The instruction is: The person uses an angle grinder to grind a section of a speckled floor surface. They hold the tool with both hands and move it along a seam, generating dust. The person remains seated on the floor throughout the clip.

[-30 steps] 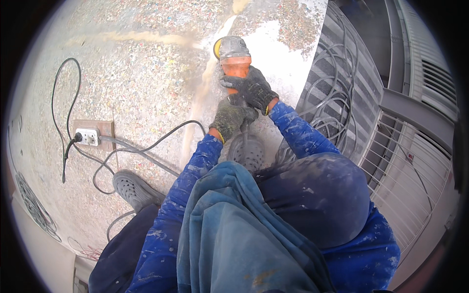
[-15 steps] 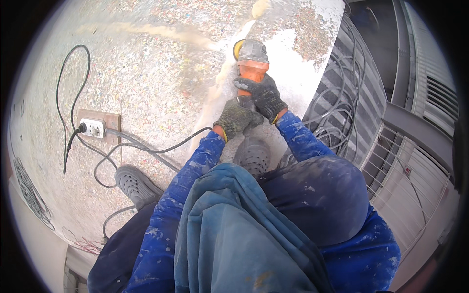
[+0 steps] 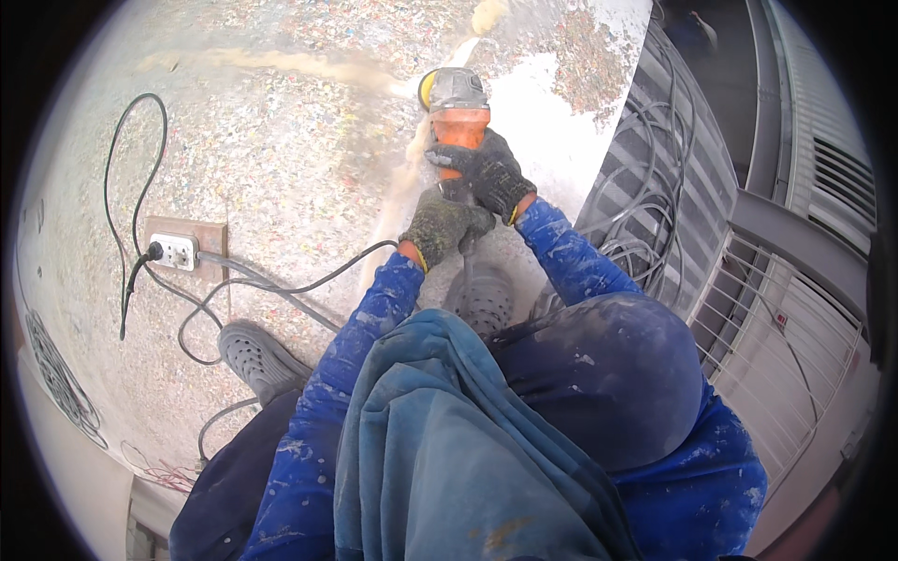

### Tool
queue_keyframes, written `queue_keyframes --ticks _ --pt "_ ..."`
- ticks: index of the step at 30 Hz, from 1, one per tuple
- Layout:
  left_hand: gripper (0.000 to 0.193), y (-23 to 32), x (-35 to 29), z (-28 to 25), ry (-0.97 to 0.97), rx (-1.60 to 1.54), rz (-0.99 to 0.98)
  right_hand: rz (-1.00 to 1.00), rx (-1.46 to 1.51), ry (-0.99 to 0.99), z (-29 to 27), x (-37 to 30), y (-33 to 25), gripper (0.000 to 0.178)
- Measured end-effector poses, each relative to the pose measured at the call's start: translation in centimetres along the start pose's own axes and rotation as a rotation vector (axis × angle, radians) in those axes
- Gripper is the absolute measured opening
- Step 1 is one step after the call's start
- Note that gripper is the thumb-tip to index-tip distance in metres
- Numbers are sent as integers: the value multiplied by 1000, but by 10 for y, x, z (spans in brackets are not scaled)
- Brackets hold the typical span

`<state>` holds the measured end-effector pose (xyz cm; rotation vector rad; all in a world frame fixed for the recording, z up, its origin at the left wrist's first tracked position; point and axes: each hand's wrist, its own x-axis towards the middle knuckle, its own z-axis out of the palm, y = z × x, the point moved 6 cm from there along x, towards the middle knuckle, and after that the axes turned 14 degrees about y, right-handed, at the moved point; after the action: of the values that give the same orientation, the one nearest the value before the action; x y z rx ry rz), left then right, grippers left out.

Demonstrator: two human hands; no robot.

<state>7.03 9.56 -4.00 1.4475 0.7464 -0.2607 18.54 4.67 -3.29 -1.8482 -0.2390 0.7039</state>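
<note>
An orange and grey angle grinder (image 3: 463, 124) with a yellow disc (image 3: 427, 90) at its far left side is gripped in both my gloved hands. My right hand (image 3: 488, 171) is wrapped round the orange body, just behind the grey head. Nearer to me, my left hand (image 3: 442, 227) closes on the rear end of the grinder. The disc is at the speckled, dusty floor surface (image 3: 281, 150), beside a pale tan band (image 3: 398, 201). Whether the disc touches the floor is hard to tell through the whitish dust.
A white socket box (image 3: 175, 251) on a wooden board sits at the left, with a black plug in it. Black cable (image 3: 323, 280) loops across the floor near my grey clogs (image 3: 257, 358). Coiled grey cable (image 3: 645, 187) lies on a striped sheet at right, by a white wire rack (image 3: 776, 327).
Both hands and the grinder have shifted left and slightly away from me. The disc now sits farther left along the tan band.
</note>
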Motion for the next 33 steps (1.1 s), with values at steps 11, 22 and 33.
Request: queue_keyframes --ticks 11,22,33 --pt "35 -25 -2 14 64 -76 40 60 -44 20 -8 -12 10 54" --pt "36 -17 13 20 -17 -117 -22 -529 -515 -45 -11 -5 -11 47" --pt "22 -2 -3 19 101 246 367 -92 -162 8 -18 -8 18 45"
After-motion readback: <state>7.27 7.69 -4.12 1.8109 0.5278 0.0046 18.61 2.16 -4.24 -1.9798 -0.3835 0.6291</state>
